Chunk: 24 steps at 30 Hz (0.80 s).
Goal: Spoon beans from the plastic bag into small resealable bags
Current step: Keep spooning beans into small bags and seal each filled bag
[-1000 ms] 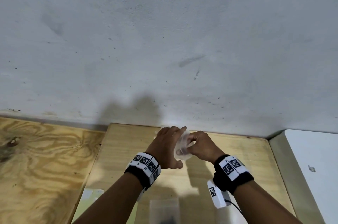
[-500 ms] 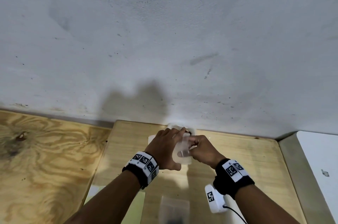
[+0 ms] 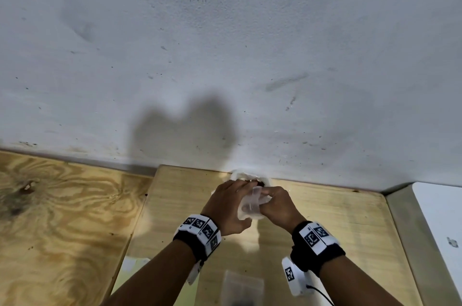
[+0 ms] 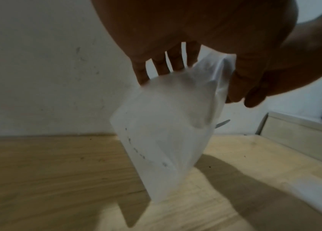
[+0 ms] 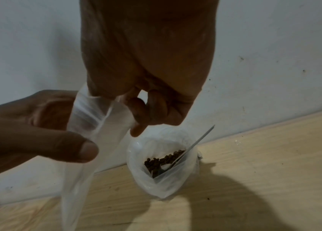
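Observation:
Both hands hold one small clear resealable bag [image 3: 250,206] above the wooden table, close to the wall. My left hand [image 3: 228,202] grips its left side, thumb in front. My right hand [image 3: 275,202] pinches the top edge on the right. In the left wrist view the small bag [image 4: 168,132] hangs limp and looks empty. In the right wrist view the small bag [image 5: 88,140] hangs between my left thumb [image 5: 80,150] and my right fingers [image 5: 142,114]. Behind stands the open plastic bag [image 5: 164,171] of dark beans [image 5: 162,159], with a spoon handle [image 5: 197,140] leaning out.
The plastic bag [image 3: 251,177] stands against the white wall at the table's back edge. Another small clear bag [image 3: 243,289] lies near the front of the table. A white unit [image 3: 440,230] flanks the right; a plywood surface [image 3: 62,218] lies left.
The camera has tipped slightly down and the hands sit a little higher in view. Both hands have kept hold of the small bag, with the fingers working along its top.

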Each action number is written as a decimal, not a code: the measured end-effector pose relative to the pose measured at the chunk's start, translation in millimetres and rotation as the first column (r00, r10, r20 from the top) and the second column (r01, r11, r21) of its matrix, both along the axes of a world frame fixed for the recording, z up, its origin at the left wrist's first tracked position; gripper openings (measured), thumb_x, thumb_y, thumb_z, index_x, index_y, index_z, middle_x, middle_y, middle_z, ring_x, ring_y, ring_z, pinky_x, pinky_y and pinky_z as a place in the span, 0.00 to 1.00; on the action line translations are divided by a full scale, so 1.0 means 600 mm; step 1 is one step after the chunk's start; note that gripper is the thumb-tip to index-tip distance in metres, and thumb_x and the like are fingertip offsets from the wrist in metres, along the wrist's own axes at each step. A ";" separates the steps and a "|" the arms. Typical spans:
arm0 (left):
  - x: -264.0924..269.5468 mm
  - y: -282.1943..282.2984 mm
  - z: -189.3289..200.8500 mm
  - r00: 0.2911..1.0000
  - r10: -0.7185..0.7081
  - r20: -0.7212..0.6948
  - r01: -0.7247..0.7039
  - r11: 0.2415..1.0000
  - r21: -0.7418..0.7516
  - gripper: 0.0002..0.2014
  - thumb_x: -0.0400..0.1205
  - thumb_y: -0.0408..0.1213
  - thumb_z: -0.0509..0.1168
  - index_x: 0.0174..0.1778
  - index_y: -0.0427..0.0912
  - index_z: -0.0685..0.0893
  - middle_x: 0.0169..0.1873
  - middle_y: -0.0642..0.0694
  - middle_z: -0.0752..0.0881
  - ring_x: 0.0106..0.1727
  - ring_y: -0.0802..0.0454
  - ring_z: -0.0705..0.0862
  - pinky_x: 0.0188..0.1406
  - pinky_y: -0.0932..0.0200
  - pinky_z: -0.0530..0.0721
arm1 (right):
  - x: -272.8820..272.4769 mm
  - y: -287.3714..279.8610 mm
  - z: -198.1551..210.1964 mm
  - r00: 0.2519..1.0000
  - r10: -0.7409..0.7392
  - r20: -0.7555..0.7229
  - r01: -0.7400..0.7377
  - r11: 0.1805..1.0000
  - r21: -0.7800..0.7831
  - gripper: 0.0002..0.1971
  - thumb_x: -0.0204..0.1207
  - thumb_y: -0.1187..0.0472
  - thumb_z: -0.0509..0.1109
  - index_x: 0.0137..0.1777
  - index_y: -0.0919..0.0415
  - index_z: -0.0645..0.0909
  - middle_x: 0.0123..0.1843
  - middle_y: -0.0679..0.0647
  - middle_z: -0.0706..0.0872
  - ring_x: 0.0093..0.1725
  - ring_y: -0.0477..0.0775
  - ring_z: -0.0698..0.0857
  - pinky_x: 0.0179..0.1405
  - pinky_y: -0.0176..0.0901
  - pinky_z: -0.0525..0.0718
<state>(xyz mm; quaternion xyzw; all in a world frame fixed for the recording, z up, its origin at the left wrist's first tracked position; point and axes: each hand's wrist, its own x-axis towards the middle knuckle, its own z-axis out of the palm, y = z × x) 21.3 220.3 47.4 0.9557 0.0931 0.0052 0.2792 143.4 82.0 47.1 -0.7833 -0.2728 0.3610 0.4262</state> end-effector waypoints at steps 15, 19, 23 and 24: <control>0.023 0.094 -0.075 0.832 0.323 -0.451 -0.509 0.768 -0.390 0.48 0.54 0.52 0.84 0.73 0.52 0.76 0.68 0.53 0.78 0.64 0.51 0.80 0.62 0.53 0.82 | 0.084 -0.049 -0.070 0.984 -0.151 0.099 0.180 0.802 -0.570 0.35 0.66 0.32 0.78 0.65 0.55 0.81 0.60 0.52 0.85 0.59 0.57 0.85 0.49 0.43 0.76; 0.042 0.099 -0.075 0.843 0.250 -0.477 -0.470 0.774 -0.424 0.48 0.52 0.51 0.83 0.72 0.55 0.76 0.66 0.51 0.80 0.66 0.48 0.79 0.65 0.47 0.82 | 0.086 -0.040 -0.082 0.984 -0.150 0.097 0.178 0.869 -0.462 0.19 0.70 0.42 0.79 0.32 0.58 0.86 0.33 0.50 0.88 0.39 0.55 0.87 0.33 0.40 0.76; 0.049 0.101 -0.071 0.874 0.226 -0.430 -0.431 0.771 -0.469 0.43 0.53 0.48 0.83 0.67 0.53 0.80 0.58 0.52 0.85 0.58 0.51 0.84 0.60 0.47 0.85 | 0.081 -0.033 -0.080 0.915 -0.384 0.127 0.404 0.886 -0.230 0.12 0.68 0.54 0.83 0.30 0.57 0.86 0.30 0.48 0.88 0.35 0.51 0.85 0.32 0.40 0.76; 0.049 0.099 -0.071 0.876 0.214 -0.432 -0.420 0.778 -0.467 0.42 0.54 0.47 0.84 0.67 0.52 0.81 0.57 0.53 0.85 0.58 0.52 0.84 0.59 0.49 0.85 | 0.080 -0.031 -0.081 0.899 -0.423 0.114 0.438 0.882 -0.177 0.12 0.68 0.56 0.83 0.29 0.56 0.85 0.29 0.46 0.87 0.33 0.49 0.83 0.33 0.41 0.76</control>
